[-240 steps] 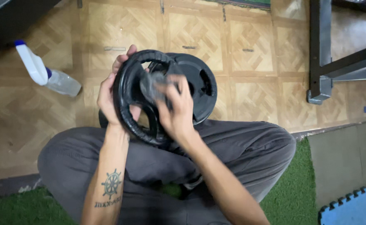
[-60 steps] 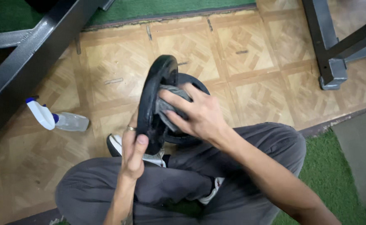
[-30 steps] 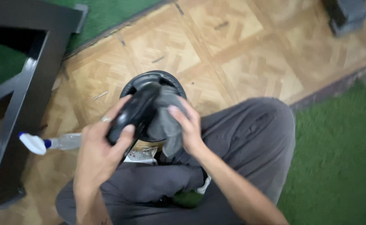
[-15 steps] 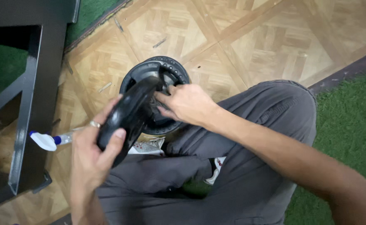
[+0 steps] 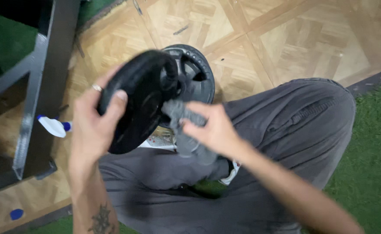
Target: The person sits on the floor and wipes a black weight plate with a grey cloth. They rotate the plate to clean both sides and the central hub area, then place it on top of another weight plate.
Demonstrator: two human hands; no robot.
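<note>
- A seated person in grey trousers (image 5: 286, 143) works cross-legged, both bare hands raised over the lap.
- The left hand (image 5: 93, 125) grips the rim of a black weight plate (image 5: 138, 99), fingers curled over its upper edge and thumb pressed on the near face; a ring shows on one finger. The plate stands tilted on edge, blurred by motion.
- The right hand (image 5: 212, 128) is closed around a bunched grey cloth (image 5: 181, 123), whose upper end reaches the plate's right edge; the lower end hangs toward the lap.
- The plate sits to the left of and slightly above the cloth hand, the two meeting near the plate's rim.
- Judged from this view, the wiping goes best with the left hand holding the plate steady by the rim while the cloth is pressed flat and worked round the face and into the recesses; a loose hold risks the heavy disc slipping onto the legs.
- Behind, a second black plate (image 5: 197, 76) lies flat on the parquet floor (image 5: 286, 39), just past the held one.
- Farther left, a white spray bottle (image 5: 53, 127) lies beside a dark metal frame (image 5: 47, 78).
</note>
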